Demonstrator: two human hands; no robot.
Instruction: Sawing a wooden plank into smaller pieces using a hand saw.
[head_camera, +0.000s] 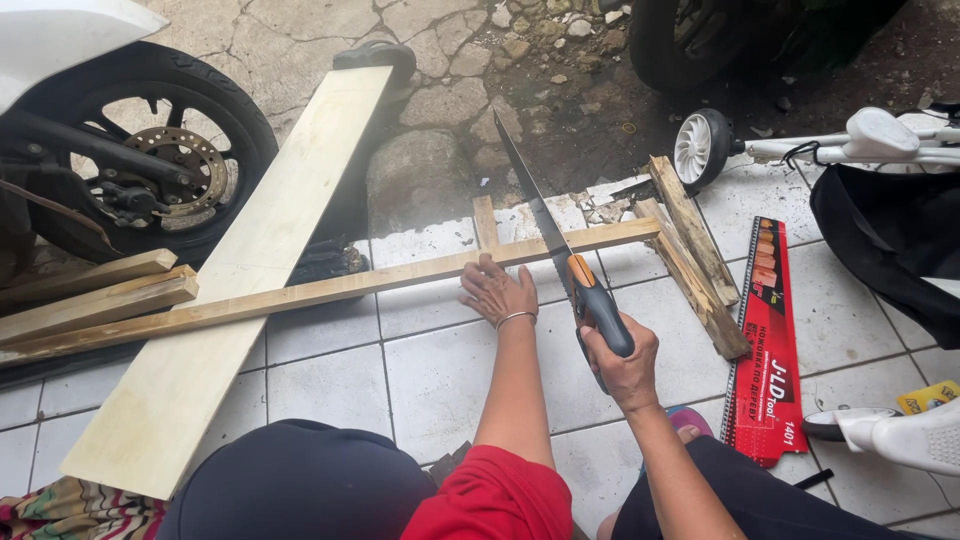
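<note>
My right hand (622, 362) grips the orange and grey handle of a hand saw (545, 222). Its long toothed blade slants up and away, crossing a long thin wooden strip (330, 291) that lies across the white floor tiles. My left hand (497, 292) presses flat on that strip just left of the blade, fingers spread, a thin bangle on the wrist. The strip rests over a wide pale plank (250, 260) that runs from near left to far middle.
Short wood offcuts (690, 250) lie at the strip's right end beside a red saw package (765, 340). More wooden strips (95, 290) are stacked left, by a motorbike wheel (140, 150). A white wheeled frame (800, 145) and dark bag (890, 240) stand right.
</note>
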